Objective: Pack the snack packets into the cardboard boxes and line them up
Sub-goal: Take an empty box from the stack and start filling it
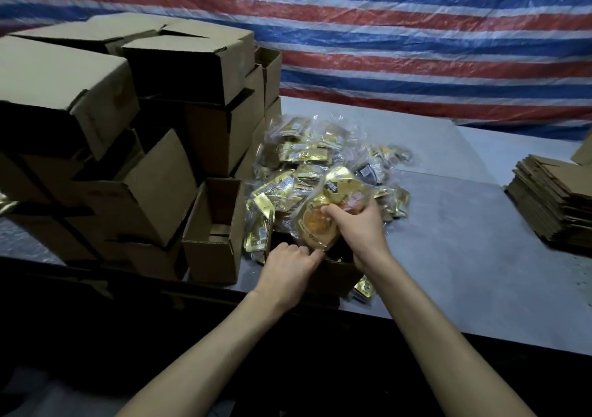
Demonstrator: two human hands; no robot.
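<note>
**While the box is steadied, the packets are to be lowered in flat**

Since the open cardboard box [336,275] stands at the near edge of the table [464,240], just in front of the loose pile of snack packets [304,160], it is gripped at its near-left rim by the left hand [288,269], whose fingers are curled over the cardboard. A small bunch of held packets [320,221] is clenched in the right hand [358,224] directly above the box mouth. The step is judged best done if the rim is pinned so that the light box is not dragged. The bunch is then turned flat, slid down one wall, and let go only once seated. Otherwise the crinkly film is likely to snag a flap.

Counted by size:

- One table is seen.
- One stack of made-up boxes [128,121] stands at the left, with at least eight visible and others hidden.
- One bundle of flattened cartons [551,202] lies at the far right, its sheets too many to be told.
- One pile holds dozens of packets, not countable.
- One empty open box [214,230] stands just left of the box being filled.
- At least two packets are in the bunch.
- One stray packet [363,288] lies by the box's right corner.
</note>
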